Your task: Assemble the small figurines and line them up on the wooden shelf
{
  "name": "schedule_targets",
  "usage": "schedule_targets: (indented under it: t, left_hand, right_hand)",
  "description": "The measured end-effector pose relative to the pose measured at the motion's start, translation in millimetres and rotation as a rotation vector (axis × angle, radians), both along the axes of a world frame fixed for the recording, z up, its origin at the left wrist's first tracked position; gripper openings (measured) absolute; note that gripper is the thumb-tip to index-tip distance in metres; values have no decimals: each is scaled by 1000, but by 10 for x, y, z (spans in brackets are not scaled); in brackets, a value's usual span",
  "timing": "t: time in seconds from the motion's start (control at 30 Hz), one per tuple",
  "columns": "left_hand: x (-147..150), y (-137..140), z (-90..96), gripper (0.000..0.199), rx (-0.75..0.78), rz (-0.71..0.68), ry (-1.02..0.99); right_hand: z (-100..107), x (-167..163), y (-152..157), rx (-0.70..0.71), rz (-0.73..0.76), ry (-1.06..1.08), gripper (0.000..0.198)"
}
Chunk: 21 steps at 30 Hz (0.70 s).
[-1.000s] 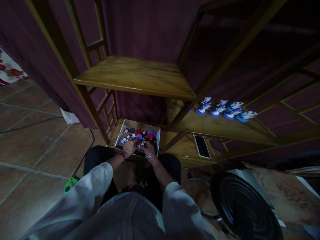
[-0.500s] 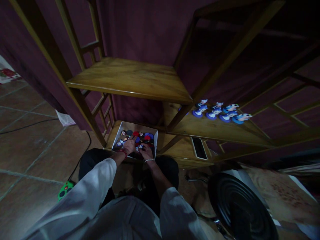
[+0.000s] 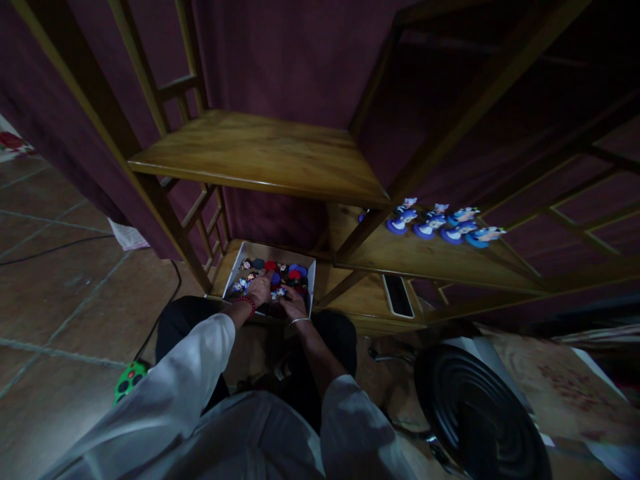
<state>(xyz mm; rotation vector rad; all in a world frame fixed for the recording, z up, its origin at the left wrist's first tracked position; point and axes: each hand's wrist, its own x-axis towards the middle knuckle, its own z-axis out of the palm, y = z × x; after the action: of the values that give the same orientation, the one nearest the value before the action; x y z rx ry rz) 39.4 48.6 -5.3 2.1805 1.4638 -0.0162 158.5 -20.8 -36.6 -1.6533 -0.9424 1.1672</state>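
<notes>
Includes a small blue-and-white figurine (image 3: 279,293) toward the near side of an open, shallow, white-rimmed box (image 3: 313,283); appears too small for exact pose. Also contains closely packed dark-and-light figurines (image 3: 245,265), with red, blue and dark round pieces (image 3: 271,265) among them.

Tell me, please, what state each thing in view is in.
Box: open, figurines inside
Left hand: in the box
Right hand: at a blue-white figurine, grip unclear
Shelf figurines: standing on round bases
Green device: lying on the floor
Curtain: hanging
</notes>
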Motion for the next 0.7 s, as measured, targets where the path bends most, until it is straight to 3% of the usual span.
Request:
schedule_targets:
  t: [0.13,0.37,0.6,0.7]
  left_hand:
    - [-12,-20,-21,88,101,-32,-47]
    - [-34,-46,-5,70,71,-21,-94]
    - [-24,-19,-48,82,120,-15,-114]
    - [-31,1,-58,78,114,-18,-86]
  right_hand:
    - [-14,22,-3,17,17,-43,40]
    - [24,17,-8,28,-3,-40,39]
    - [65,21,-31,17,-22,7,43]
    - [18,27,-33,17,-28,22,45]
